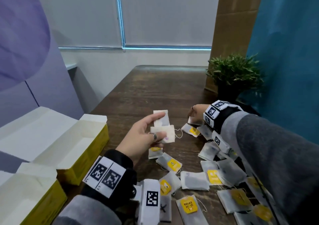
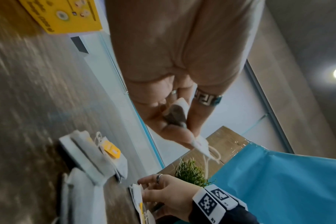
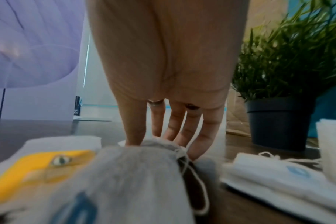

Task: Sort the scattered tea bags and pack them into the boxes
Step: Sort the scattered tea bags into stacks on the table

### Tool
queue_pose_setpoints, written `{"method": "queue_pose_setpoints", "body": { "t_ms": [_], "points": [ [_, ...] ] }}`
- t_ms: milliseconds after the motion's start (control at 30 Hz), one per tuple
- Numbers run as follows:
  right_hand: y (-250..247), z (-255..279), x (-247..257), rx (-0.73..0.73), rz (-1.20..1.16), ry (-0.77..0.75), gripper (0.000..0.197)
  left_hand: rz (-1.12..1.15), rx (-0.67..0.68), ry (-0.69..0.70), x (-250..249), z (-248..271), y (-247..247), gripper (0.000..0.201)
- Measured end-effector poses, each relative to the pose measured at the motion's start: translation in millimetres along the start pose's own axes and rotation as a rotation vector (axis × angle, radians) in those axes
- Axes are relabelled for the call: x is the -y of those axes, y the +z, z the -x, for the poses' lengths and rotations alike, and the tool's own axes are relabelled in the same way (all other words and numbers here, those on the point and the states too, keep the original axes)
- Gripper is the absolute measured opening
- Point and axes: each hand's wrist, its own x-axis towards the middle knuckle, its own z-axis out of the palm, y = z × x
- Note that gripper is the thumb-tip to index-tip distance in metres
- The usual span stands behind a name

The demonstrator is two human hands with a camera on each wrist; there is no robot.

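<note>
My left hand (image 1: 159,126) is raised over the table and pinches two pale tea bags (image 1: 168,133) between thumb and fingers; the left wrist view shows a bag (image 2: 177,110) tucked in the curled fingers (image 2: 197,118), its string dangling. My right hand (image 1: 192,116) reaches down at the pile's far end. There its thumb and fingertips (image 3: 196,150) pinch the top edge of a grey tea bag (image 3: 140,174) lying on the table. Several scattered tea bags (image 1: 195,180), some with yellow tags (image 1: 188,205), lie across the near right. Two open yellow boxes (image 1: 93,149) (image 1: 50,205) stand at the left.
A potted plant (image 1: 233,76) in a dark pot stands just behind my right hand, with a cardboard panel (image 1: 236,17) and a blue sheet (image 1: 290,52) behind it. The dark wooden table (image 1: 155,90) runs back toward the window. White box flaps (image 1: 43,130) spread out left.
</note>
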Motion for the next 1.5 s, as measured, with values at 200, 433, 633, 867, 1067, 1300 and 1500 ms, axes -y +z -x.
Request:
{"method": "queue_pose_setpoints", "body": {
  "t_ms": [200,433,633,867,1067,1300,1500],
  "points": [
    [-17.7,6.5,-4.1,0.012,-0.105,-0.091,0.021,0.004,-0.044,-0.013,-0.1,-3.9,-4.9,0.044],
    [-59.1,59.9,-42.5,-0.050,-0.787,-0.084,0.014,-0.049,-0.076,-0.020,-3.1,-0.5,-4.2,0.031],
    [-61.3,83.6,-72.6,-0.159,-1.050,0.077,0.025,0.001,-0.055,-0.058,-7.3,5.7,2.0,0.022],
    [-31.0,59.1,-105.5,-0.211,-0.086,0.269,0.027,-0.037,-0.015,-0.087,-7.9,5.5,4.8,0.025],
    [-13.5,64.0,-123.5,-0.021,-0.032,0.217,0.019,-0.026,-0.026,-0.129,-9.2,6.7,6.0,0.027],
    [-40.3,101.6,-94.1,-0.213,-0.298,-0.040,0.011,-0.010,-0.026,-0.195,-6.7,6.6,5.7,0.026],
    [-43.2,158.4,-29.5,-0.682,-0.324,-0.523,0.011,0.031,-0.044,-0.175,-13.8,11.3,18.0,0.023]
  ]
}}
